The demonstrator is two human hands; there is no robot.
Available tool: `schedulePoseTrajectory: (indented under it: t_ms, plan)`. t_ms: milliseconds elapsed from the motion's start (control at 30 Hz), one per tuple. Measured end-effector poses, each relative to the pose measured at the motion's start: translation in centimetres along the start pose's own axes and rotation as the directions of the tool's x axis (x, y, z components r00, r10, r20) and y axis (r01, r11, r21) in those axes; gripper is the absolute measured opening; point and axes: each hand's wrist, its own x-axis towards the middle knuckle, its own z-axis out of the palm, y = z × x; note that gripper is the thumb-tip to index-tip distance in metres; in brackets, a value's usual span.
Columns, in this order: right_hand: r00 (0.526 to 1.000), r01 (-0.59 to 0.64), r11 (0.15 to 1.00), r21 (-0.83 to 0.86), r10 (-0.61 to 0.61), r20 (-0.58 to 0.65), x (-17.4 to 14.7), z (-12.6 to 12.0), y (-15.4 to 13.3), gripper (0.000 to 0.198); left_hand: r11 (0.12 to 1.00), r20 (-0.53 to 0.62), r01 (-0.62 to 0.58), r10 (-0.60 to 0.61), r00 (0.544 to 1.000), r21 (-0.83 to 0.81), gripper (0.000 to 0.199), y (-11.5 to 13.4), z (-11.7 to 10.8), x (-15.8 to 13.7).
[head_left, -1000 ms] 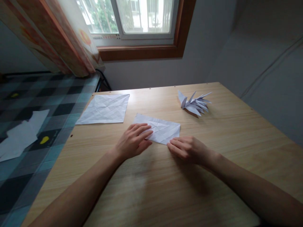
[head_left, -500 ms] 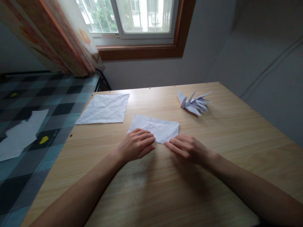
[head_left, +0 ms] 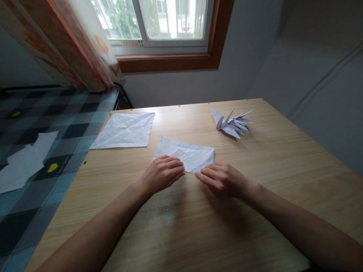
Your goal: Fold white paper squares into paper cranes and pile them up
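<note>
Left hand (head_left: 163, 173) now nearer right hand (head_left: 222, 177)

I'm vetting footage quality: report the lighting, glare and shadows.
In the head view, the window looks partly washed out, glare whitens the table near its far edge, a soft shadow lies below the right hand, and the wall at right is dim.

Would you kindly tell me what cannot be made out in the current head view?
All in the head view:
- Near-left corner of the middle paper: hidden by the left hand.
- Its near-right corner: hidden by the right hand.
- Whether either thumb pinches the paper: hidden by the hands.
- Far-left end of the loose sheets: cut off by the picture's left edge.
- Markings on the window frame: too small to read.
</note>
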Motion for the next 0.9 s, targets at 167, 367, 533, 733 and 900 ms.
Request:
schedulePoseTrajectory:
  t_ms: [167,367,533,733,900]
  plan:
    - [1.000,-0.010,0.999,-0.034,0.010,0.014,0.00,-0.09,0.01,0.022,1.000,-0.003,0.007,-0.007,1.000,-0.001,0.016,-0.03,0.06,-0.06]
    - [1.000,-0.021,1.000,-0.006,0.021,0.001,0.01,-0.14,-0.11,0.020,1.000,0.005,0.014,-0.014,1.000,-0.013,0.017,-0.02,-0.02,-0.04]
    - [0.999,-0.025,0.999,-0.021,0.026,0.040,-0.02,-0.12,-0.20,0.019,0.999,0.016,0.022,-0.022,1.000,-0.030,0.016,0.03,-0.04,-0.07]
    - [0.999,-0.034,0.999,-0.039,0.033,-0.017,0.09,-0.25,-0.11,0.020,0.999,0.009,0.013,-0.012,1.000,-0.035,0.017,0.03,-0.07,-0.07]
    - [0.990,-0.031,0.999,-0.010,0.029,-0.136,0.49,-0.90,-0.49,0.019,1.000,-0.010,-0.001,0.002,1.000,0.012,0.018,0.14,-0.27,0.11]
